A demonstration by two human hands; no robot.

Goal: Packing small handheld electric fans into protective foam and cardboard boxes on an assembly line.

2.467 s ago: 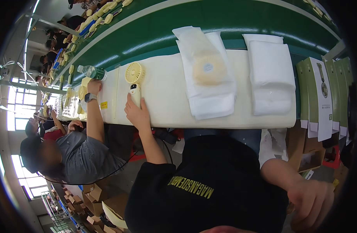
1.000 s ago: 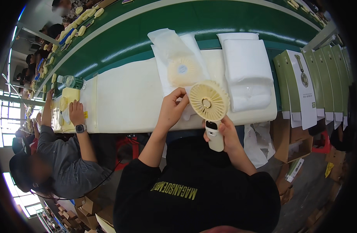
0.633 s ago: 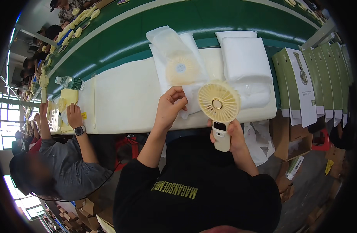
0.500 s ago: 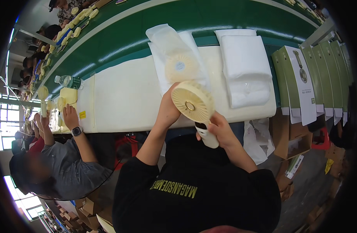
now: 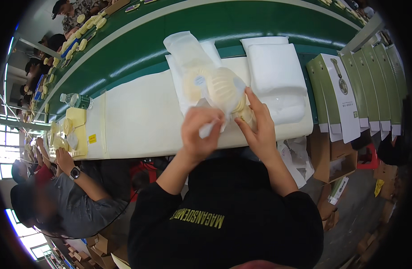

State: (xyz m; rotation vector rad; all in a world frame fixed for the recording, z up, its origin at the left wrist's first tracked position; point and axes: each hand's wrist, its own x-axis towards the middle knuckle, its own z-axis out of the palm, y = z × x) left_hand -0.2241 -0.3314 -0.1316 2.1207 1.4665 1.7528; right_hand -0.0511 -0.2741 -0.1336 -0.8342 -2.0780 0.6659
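A cream handheld fan is in front of me above the table, its round ribbed head partly covered by a thin translucent bag. My right hand grips the fan at its right side, thumb and fingers around its lower part. With closed fingers, somewhat blurred, my left hand pinches the near left edge of the bag. Just behind lies another fan in a translucent bag with a pale round sticker, on a white bag. The lower end of the held fan is hidden by my hands.
White bags are stacked on the white table to the right. Green boxes stand at the far right. A green conveyor runs behind. On the left are a water bottle and a co-worker's hand.
The bare fan in my hands has turned and moved forward, and a translucent bag now covers part of its head. My left hand has gone from the fan's head to the bag's edge.
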